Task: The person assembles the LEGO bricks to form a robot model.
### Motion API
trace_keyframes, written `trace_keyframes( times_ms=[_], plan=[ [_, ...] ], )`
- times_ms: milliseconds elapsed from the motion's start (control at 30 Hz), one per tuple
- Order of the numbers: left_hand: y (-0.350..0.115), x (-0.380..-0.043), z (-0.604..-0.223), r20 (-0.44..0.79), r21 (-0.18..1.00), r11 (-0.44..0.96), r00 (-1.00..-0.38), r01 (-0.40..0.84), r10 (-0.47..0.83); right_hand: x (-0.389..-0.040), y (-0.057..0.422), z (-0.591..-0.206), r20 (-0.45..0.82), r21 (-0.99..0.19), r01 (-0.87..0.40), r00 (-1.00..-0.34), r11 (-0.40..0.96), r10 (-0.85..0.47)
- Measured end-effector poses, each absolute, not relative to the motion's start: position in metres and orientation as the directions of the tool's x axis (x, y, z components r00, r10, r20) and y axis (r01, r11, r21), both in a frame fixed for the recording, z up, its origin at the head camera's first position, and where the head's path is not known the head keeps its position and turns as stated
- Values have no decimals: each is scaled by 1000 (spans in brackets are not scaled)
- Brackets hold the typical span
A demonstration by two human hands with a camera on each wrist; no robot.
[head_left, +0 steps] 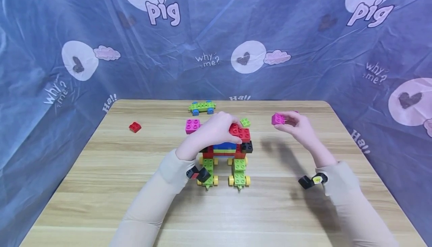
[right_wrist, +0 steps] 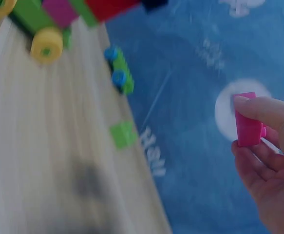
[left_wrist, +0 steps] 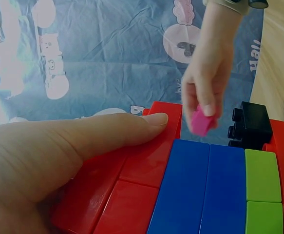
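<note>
My left hand (head_left: pixel 219 128) grips the upper part of a toy-brick build (head_left: pixel 224 147), its thumb lying along the red bricks (left_wrist: pixel 142 168) in the left wrist view. Blue and lime bricks sit below the red ones, and a black brick (head_left: pixel 247 147) juts out at the right side. The build stands on two lime wheeled bases (head_left: pixel 239 173) with yellow wheels. To the right, raised above the table, my right hand (head_left: pixel 297 127) pinches a pink brick (right_wrist: pixel 249 122) between thumb and fingers. The left hand's other fingers are mostly hidden behind the build.
Behind the build stands a lime wheeled base with blue wheels (head_left: pixel 201 107). A small lime brick (head_left: pixel 245 122) lies near it, and a red brick (head_left: pixel 135 127) is at the far left. Another pink brick (head_left: pixel 192 126) shows beside the left forearm. A blue printed cloth (head_left: pixel 216 78) surrounds the wooden table (head_left: pixel 101 187).
</note>
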State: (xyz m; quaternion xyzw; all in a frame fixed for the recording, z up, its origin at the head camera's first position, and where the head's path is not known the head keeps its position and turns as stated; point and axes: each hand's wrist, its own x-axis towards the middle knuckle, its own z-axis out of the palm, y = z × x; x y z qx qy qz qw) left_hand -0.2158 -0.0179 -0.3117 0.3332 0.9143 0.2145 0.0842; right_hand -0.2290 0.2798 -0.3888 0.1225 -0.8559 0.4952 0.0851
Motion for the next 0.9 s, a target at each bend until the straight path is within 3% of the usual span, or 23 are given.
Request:
trace_keyframes(
  times_ms=[500, 900],
  plan=[
    [-18, -217, -312, -2, 444, 683, -762, 579, 648, -204, 218, -343, 266, -799, -371, -924, 474, -276],
    [-18, -216, -311, 4, 458, 678, -763, 576, 646, -196, 202, -341, 350, -713, -507, -856, 484, -381]
  ],
)
